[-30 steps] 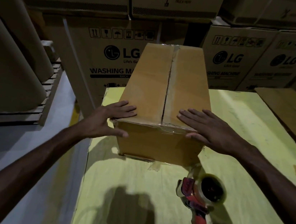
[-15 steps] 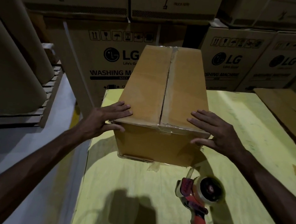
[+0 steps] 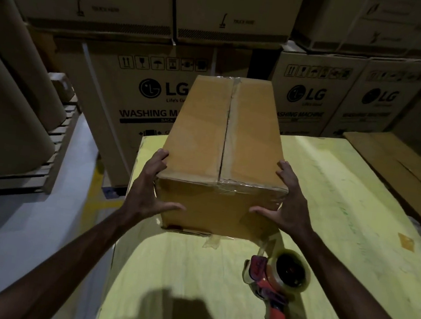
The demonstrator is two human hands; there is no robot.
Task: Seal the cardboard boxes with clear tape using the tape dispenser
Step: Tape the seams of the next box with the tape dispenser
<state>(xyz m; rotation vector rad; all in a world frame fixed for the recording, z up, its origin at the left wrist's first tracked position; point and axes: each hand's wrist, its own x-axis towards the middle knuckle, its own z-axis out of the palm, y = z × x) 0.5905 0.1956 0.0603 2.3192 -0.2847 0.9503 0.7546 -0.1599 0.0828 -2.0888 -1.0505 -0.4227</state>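
A long brown cardboard box (image 3: 202,131) stands on the yellow table (image 3: 345,204), its top flaps closed and clear tape running along the centre seam and over the near edge. My left hand (image 3: 146,191) presses against the box's near left corner, fingers straight along the side and thumb on the front face. My right hand (image 3: 289,204) mirrors it at the near right corner. The red-handled tape dispenser (image 3: 276,283) with its clear roll lies on the table in front of the box, to the right, with neither hand on it.
Large LG washing-machine cartons (image 3: 308,100) are stacked behind the table. Big brown paper rolls (image 3: 9,111) rest on a wooden pallet at the left. A flat wooden board (image 3: 403,171) lies at the table's right edge. Grey floor (image 3: 21,228) runs along the left.
Both hands slid off the box's top to its near side corners. The box now sits slightly farther from me and looks a little raised at the near end.
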